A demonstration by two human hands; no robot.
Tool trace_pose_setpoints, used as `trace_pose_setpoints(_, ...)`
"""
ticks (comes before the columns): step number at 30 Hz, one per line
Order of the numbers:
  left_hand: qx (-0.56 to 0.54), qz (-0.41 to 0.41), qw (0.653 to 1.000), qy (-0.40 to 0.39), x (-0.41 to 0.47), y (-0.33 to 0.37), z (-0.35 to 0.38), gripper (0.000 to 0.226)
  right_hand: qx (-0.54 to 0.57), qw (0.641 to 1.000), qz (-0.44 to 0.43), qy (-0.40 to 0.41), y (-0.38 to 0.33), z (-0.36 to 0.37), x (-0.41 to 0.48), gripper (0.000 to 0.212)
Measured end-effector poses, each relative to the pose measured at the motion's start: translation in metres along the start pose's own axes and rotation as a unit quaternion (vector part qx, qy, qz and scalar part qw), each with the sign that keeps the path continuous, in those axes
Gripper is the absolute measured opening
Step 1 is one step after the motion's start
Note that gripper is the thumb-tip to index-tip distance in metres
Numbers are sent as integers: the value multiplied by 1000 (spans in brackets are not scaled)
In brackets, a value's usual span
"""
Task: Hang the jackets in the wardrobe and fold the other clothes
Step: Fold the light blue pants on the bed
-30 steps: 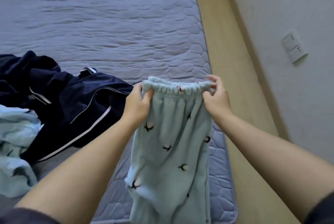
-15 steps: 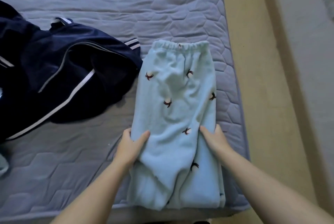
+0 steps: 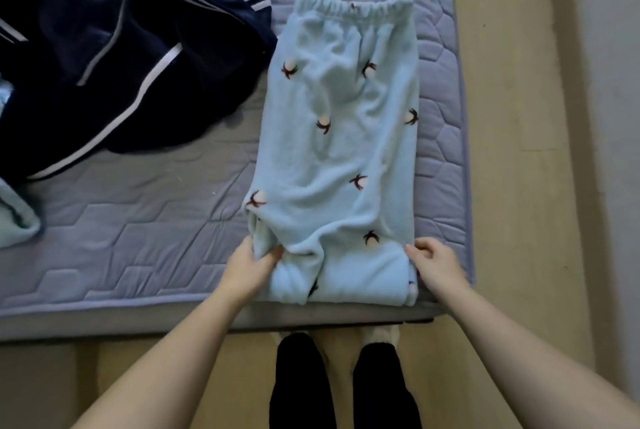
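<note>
At the mattress's (image 3: 138, 238) near corner, the pale blue fleece pyjama trousers (image 3: 339, 151) lie flat, waistband farthest. The left hand (image 3: 254, 264) and right hand (image 3: 434, 262), set apart, each pinch a side near the leg ends, probably so the fold lifts evenly.

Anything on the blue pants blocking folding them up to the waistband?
Nothing visible. Left hand and right hand grip the pants at the leg ends; the navy jacket lies to their left, not on them.
</note>
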State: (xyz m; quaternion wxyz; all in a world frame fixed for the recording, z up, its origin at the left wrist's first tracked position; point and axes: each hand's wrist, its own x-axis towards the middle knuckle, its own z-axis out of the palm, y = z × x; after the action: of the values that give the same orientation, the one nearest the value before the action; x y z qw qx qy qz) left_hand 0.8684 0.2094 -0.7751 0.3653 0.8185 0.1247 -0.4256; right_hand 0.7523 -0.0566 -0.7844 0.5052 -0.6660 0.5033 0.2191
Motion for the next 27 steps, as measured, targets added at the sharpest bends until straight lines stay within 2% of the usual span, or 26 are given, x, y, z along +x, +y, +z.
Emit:
trace_pose_setpoints(3,5,23,989,143,-20,-2,9,42,18,995,-61,81,11,-1,-26,14)
trace_pose_setpoints(5,35,61,979,191,-36,-11,14,36,26,993,-96,66,21,4,-46,10)
trace_pose_setpoints(7,67,68,981,171,-49,-21,17,28,22,996,-82,3,34,12,-61,11)
trace_pose_setpoints(9,94,66,981,155,-55,-27,16,24,7,997,-68,-20,41,17,-67,12)
trace_pose_setpoints(12,136,92,964,208,-58,-22,13,20,45,996,-81,-14,36,17,-67,17)
trace_pose_setpoints(15,151,107,947,264,-63,-13,12,16,129,986,-89,-60,34,14,-70,13)
trace_pose_setpoints(18,147,115,943,276,-70,-14,13,18,159,981,-61,-92,40,12,-76,14)
trace_pose_setpoints(20,147,117,951,246,-70,-18,15,17,166,980,-48,-94,40,12,-76,13)
trace_pose_setpoints(23,138,75,969,191,-66,-27,20,21,146,983,-34,-104,37,16,-73,10)
trace_pose_setpoints(25,76,29,977,197,-65,-27,21,26,152,981,-27,-116,37,18,-72,13)
trace_pose_setpoints(27,48,19,975,217,-64,-27,19,27,165,979,-26,-120,37,19,-72,16)
